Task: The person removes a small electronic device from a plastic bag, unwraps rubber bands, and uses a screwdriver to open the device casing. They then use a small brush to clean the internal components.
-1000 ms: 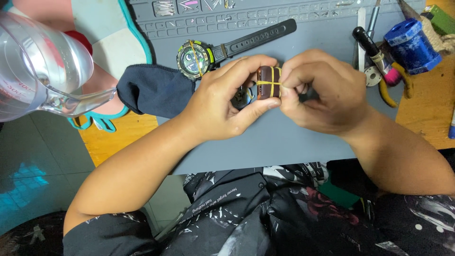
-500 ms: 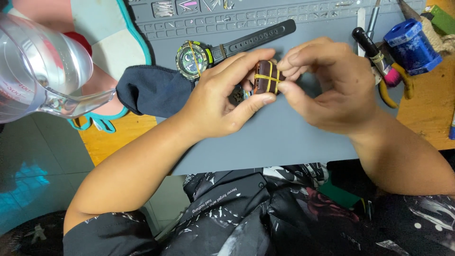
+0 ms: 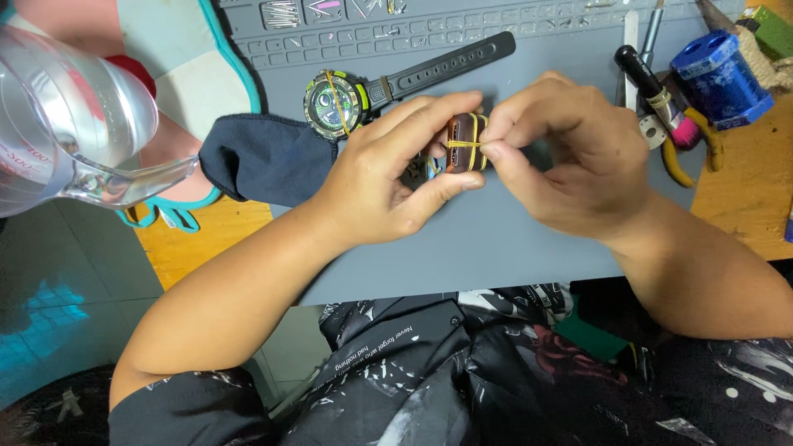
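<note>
A person at a grey work mat (image 3: pixel 512 248) holds a small brown block (image 3: pixel 464 142) bound with yellow rubber bands just above the mat's middle. The left hand (image 3: pixel 388 177) curls around it, fingers on top and thumb beneath; the right hand (image 3: pixel 570 157) pinches its other side with thumb and forefinger closed. Just behind the hands lies a black wristwatch (image 3: pixel 363 92), its green-rimmed face crossed by a yellow band, beside a dark blue cloth (image 3: pixel 264 157). A clear measuring jug (image 3: pixel 74 124) looms at far left; a blue cylinder (image 3: pixel 720 76) and a black-handled tool (image 3: pixel 652 91) sit at the right
</note>
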